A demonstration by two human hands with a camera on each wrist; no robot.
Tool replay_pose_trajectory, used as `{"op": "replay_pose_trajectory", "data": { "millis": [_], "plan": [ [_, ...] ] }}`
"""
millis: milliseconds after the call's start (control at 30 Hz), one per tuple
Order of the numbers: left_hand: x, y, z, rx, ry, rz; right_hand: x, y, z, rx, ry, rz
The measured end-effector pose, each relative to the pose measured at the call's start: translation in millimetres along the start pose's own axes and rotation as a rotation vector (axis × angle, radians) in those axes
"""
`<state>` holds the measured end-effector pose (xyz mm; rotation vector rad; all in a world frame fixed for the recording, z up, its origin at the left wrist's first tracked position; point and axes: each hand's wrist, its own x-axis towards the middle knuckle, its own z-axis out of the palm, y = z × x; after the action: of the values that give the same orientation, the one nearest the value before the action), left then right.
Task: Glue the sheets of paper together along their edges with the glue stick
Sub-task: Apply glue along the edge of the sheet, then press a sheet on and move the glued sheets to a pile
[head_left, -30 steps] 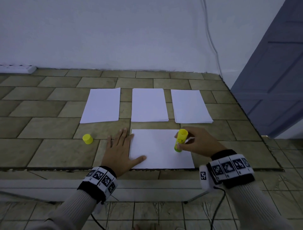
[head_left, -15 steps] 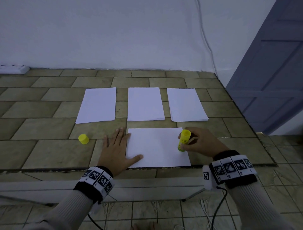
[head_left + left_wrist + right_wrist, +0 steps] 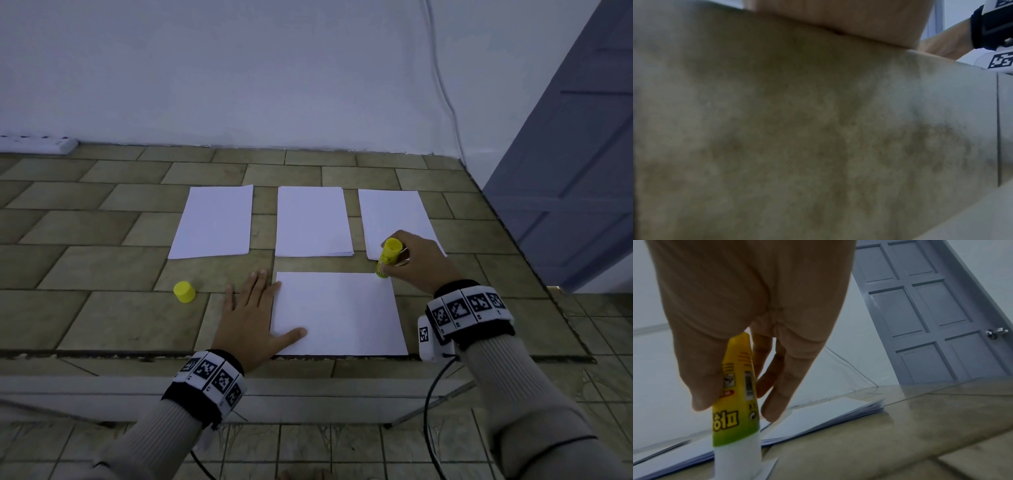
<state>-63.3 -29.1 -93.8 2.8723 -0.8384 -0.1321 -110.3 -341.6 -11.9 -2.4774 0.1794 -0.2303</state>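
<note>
at sheet's (image 3: 337,313) far corner, glue stick (image 3: 387,257) (uncapped), right hand (image 3: 419,262) gripping

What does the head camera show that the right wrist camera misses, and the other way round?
Only the head view shows the left hand pressing flat on the near sheet, the loose yellow cap, and all three paper stacks lying side by side.

Only the right wrist view shows the printed label on the glue stick, its white glue end, and the door knob.

Both show the right hand gripping the glue stick at the sheet's far right corner, the rightmost stack, and the grey door.
</note>
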Motion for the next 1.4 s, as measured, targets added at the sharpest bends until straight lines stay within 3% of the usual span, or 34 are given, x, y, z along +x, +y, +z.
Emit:
{"op": "replay_pose_trajectory", "data": {
  "millis": [167,333,400,533,633,900,1033,1133,1233,1333,1400],
  "plan": [
    [0,1,0,0.015,-0.005,-0.007,-9,7,-14,-0.204,-0.020,0.162],
    [0,1,-1,0.018,-0.015,-0.015,-24,22,-18,-0.610,-0.345,0.258],
    [0,1,0,0.015,-0.011,-0.012,-28,29,-22,-0.540,-0.289,0.273],
    [0,1,-1,0.017,-0.012,-0.014,-31,45,-37,-0.139,0.032,0.376],
    [1,1,-1,0.019,-0.015,-0.011,-27,58,-45,-0.096,0.156,0.465],
    [1,-2,0,-0.008,-0.010,-0.004,-21,65,-41,-0.042,0.177,0.567],
    [0,0,-2,0.003,-0.036,-0.014,-34,50,-38,-0.210,0.007,0.680],
    [0,1,-3,0.004,-0.041,-0.018,-42,34,-24,-0.195,-0.095,0.647],
    [0,2,-5,-0.023,-0.040,-0.019,-29,9,-10,-0.228,-0.178,0.476],
    [-1,3,-6,-0.020,-0.052,-0.027,1,-11,1,-0.232,-0.066,0.323],
    [-1,3,-7,-0.030,-0.059,-0.033,24,-8,7,-0.217,-0.026,0.348]
  ]
}}
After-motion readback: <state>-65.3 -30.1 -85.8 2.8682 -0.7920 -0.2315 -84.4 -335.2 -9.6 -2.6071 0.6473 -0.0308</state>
